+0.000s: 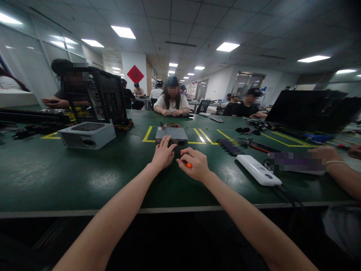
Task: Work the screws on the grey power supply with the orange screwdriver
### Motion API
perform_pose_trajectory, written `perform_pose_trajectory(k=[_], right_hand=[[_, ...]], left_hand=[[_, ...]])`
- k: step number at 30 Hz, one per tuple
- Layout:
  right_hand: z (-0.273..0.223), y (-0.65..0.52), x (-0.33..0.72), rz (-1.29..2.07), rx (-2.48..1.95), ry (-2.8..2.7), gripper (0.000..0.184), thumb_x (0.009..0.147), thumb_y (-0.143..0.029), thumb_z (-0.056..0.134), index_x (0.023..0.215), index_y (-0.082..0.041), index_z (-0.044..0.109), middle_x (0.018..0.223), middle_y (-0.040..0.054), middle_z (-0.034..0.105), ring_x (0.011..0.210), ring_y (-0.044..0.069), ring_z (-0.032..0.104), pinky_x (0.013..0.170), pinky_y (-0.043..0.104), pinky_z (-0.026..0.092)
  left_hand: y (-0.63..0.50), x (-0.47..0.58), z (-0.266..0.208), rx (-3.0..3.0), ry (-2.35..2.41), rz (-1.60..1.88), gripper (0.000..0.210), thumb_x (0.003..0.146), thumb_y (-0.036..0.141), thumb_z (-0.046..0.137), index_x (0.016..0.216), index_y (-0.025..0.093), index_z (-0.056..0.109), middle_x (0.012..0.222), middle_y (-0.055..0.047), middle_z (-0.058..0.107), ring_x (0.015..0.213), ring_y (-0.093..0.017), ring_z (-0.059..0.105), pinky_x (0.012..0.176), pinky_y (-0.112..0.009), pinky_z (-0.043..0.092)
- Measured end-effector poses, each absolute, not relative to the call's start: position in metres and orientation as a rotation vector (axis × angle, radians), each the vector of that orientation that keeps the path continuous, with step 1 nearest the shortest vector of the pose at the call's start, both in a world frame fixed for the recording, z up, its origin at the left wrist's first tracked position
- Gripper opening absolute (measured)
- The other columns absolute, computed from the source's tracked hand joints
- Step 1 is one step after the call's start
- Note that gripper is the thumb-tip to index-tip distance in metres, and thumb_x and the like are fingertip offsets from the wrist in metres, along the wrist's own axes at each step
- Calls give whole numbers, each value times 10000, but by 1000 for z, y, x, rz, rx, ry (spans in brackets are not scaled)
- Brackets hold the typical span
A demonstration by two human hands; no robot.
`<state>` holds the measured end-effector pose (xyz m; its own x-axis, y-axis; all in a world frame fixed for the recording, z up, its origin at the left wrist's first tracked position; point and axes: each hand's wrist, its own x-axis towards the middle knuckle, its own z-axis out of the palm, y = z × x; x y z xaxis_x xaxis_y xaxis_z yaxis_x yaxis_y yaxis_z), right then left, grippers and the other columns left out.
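A small grey metal power supply unit (176,133) sits on the green table in front of me, a bundle of coloured wires at its back. My left hand (164,153) rests on its near left side, fingers spread over the top and front edge. Just right of it, my right hand (195,164) is closed around an orange-handled screwdriver (188,165). Only bits of its orange handle show between the fingers; the tip is hard to make out near the unit's front face.
A larger silver power supply (87,134) and an open black computer case (103,96) stand to the left. At right lie a white power strip (258,170), phones and cables, with a dark monitor (307,111) behind. Other people sit around; one person's arm (342,169) reaches in from the right.
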<state>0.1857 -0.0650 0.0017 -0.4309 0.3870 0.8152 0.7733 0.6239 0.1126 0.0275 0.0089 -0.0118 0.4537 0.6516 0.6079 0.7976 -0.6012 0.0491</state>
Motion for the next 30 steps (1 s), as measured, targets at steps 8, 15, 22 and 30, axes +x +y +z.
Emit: perform_pose_trajectory(k=[8, 15, 22, 30], right_hand=[[3, -65, 185, -469, -941, -2025, 151, 833, -334, 517, 800, -186, 526, 891, 54, 602, 742, 126, 573, 578, 226, 425], [3, -66, 185, -521, -958, -2041, 134, 839, -316, 503, 821, -192, 550, 904, 50, 600, 727, 126, 567, 603, 238, 428], [2, -66, 185, -536, -946, -2047, 174, 837, -317, 508, 725, -188, 542, 902, 44, 604, 710, 110, 569, 616, 226, 428], [4, -66, 184, -420, -992, -2036, 143, 837, -332, 497, 838, -191, 521, 867, 47, 590, 742, 131, 568, 578, 224, 431]], left_hand=[[8, 28, -11, -2468, -1263, -869, 385, 794, 167, 469, 1170, 225, 526, 1432, -127, 270, 1348, -292, 190, 935, -489, 401], [8, 28, -10, -2470, -1276, -865, 385, 798, 178, 472, 1176, 233, 520, 1430, -113, 275, 1353, -281, 179, 940, -484, 402], [7, 28, -11, -2470, -1276, -870, 383, 799, 182, 467, 1175, 231, 522, 1436, -111, 268, 1352, -286, 176, 940, -483, 400], [7, 28, -10, -2476, -1282, -863, 402, 801, 175, 460, 1197, 230, 503, 1433, -114, 274, 1352, -282, 178, 945, -486, 398]])
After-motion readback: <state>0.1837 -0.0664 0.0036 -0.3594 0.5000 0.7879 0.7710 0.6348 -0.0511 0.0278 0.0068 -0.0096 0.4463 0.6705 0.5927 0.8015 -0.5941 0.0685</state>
